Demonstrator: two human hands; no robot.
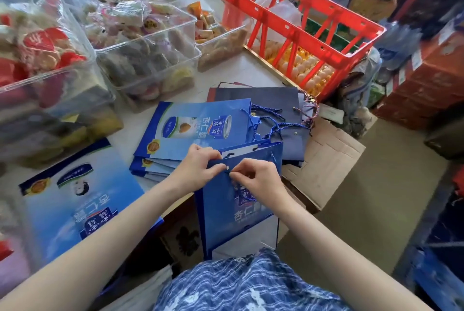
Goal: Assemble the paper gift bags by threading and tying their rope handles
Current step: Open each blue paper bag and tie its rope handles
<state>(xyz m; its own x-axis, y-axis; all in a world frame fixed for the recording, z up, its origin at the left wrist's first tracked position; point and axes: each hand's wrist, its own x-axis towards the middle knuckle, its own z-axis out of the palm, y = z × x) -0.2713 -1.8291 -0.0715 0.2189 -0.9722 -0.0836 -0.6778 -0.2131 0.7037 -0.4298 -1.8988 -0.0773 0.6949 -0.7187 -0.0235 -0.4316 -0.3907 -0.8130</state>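
The blue paper gift bag (238, 200) was held upright at the near edge of the table (241, 69), its open mouth up and away from the person, its long axis running from that mouth down toward the lap. The left hand (200, 166) gripped the top rim, fingers curled over the edge beside a metal eyelet (228, 166); the right hand (256, 178) pinched something small just beside that eyelet, thumb and forefinger pressed together — most likely the end of a blue rope handle (244, 197), though the tip itself was too small to make out. The likely trouble from here, as a judgement: a frayed rope end could catch on the eyelet and refuse to pass, or a hard pull could crease or tear the paper rim; a loose knot inside would slip back through. Behind, finished bags (198, 124) lay flat in a stack, their rope handles (271, 122) trailing right over dark navy bags (271, 99), near a red crate (298, 31).
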